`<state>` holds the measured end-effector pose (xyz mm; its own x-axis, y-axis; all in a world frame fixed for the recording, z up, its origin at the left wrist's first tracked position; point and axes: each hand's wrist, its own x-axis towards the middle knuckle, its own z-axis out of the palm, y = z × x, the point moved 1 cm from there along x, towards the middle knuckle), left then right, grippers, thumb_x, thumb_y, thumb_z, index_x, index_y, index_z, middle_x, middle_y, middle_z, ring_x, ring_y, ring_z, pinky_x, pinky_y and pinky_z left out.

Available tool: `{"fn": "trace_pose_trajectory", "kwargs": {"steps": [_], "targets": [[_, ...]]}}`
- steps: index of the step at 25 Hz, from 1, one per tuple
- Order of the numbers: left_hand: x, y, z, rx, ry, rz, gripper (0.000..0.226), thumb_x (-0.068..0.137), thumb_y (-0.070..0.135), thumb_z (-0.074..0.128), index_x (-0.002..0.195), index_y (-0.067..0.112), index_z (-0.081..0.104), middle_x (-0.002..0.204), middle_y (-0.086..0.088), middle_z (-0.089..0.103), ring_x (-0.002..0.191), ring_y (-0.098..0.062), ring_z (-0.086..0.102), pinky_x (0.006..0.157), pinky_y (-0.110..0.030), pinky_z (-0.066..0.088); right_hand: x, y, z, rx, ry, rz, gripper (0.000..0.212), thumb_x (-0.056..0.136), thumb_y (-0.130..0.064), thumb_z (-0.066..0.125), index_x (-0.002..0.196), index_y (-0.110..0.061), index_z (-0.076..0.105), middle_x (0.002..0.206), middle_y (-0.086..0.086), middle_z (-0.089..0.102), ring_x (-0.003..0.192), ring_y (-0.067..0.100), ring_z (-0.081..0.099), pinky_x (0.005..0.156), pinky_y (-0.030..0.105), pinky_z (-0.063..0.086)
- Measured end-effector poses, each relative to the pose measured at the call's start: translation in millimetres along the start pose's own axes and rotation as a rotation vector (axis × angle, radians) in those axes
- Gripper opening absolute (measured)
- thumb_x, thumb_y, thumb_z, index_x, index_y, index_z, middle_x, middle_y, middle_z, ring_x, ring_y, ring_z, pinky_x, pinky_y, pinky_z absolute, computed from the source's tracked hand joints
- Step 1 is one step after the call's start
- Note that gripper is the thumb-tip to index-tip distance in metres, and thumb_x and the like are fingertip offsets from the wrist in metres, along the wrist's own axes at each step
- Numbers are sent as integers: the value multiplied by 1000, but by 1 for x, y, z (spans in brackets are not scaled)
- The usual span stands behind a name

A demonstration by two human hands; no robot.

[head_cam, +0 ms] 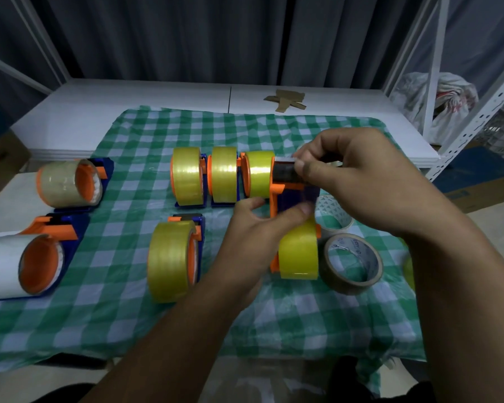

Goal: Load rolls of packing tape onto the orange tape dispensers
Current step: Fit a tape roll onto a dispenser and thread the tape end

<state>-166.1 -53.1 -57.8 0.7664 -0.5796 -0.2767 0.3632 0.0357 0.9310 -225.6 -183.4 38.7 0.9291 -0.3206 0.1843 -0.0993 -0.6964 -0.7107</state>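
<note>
An orange and blue tape dispenser (285, 196) with a yellow tape roll (298, 251) on it is held above the checked cloth. My left hand (253, 228) grips its blue body from below. My right hand (352, 173) pinches the tape end at the dispenser's dark front roller. Three loaded dispensers with yellow rolls (224, 175) stand in a row behind. Another loaded dispenser (172, 260) lies in front of them.
Two dispensers with clear tape (67, 184) (26, 266) lie at the left. A loose brown-cored roll (352, 263) and another loose roll (332, 213) lie at the right on the green checked cloth (128, 315). Cardboard scraps (287, 100) lie at the back. A metal shelf (477, 112) stands at the right.
</note>
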Motion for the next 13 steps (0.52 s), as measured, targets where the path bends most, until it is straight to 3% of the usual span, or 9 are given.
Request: {"fn": "trace_pose_trajectory", "kwargs": {"steps": [3,6,10,13], "targets": [[1,-4,1,79,-60,49,105,53,22,96,144,22,42,115,-5,75,102,-23,74,94,-51,57,0,0,0,4,4,-14,16,95,-27,65,83,-18,69,92,1,75,87,19,69,82,49,55],[2,-6,0,81,-108,67,115,47,22,98,146,29,40,119,-12,73,107,-31,72,96,-57,55,1,4,0,11,29,-18,17,95,-30,65,82,-19,69,92,3,75,85,23,68,83,52,54],[-5,2,3,111,-146,115,72,66,1,89,128,18,55,103,-12,77,93,-30,75,87,-52,59,3,7,1,13,32,-29,19,91,-37,63,83,-21,69,91,2,74,85,21,69,85,55,54],[-7,8,3,-30,-167,49,41,88,7,74,125,19,61,102,-12,77,79,-34,74,76,-46,61,4,9,2,-9,2,-46,17,96,-32,64,84,-21,68,92,1,74,86,20,69,81,52,55]]}}
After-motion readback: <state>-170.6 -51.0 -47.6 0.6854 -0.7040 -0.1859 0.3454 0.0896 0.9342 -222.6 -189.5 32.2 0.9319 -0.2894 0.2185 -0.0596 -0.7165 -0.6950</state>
